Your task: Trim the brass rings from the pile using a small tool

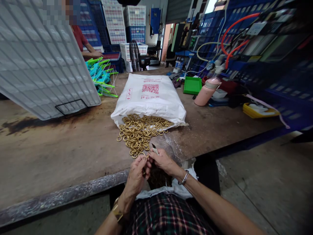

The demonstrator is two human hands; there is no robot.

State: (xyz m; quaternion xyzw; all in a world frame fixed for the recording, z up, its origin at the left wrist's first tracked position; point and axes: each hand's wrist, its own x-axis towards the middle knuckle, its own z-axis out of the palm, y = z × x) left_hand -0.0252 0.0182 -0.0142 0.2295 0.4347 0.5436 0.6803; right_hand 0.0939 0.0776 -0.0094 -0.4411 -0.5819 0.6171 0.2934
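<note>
My left hand (137, 174) is closed, its fingers pinching a brass-coloured ring (147, 157) just off the table's front edge. Close beside it, my right hand (165, 162) grips a small knife (155, 149) with a pale handle; the dark blade points up and away from me. Fingers of both hands meet at the ring. Ahead of them, a heap of brass-coloured rings (138, 133) spills from the mouth of a white woven sack (151, 101) lying on its side. Under my hands, an opened white bag (192, 191) sits at my lap with dark brown stuff inside.
A white ribbed plastic crate (49, 58) stands tilted on the wooden table (73, 143) at left, near blue and green plastic pieces (102, 76). Another person's arm (89, 49) shows behind. A green tray (192, 85), pink bottle (206, 93) and yellow tray (260, 111) are at right.
</note>
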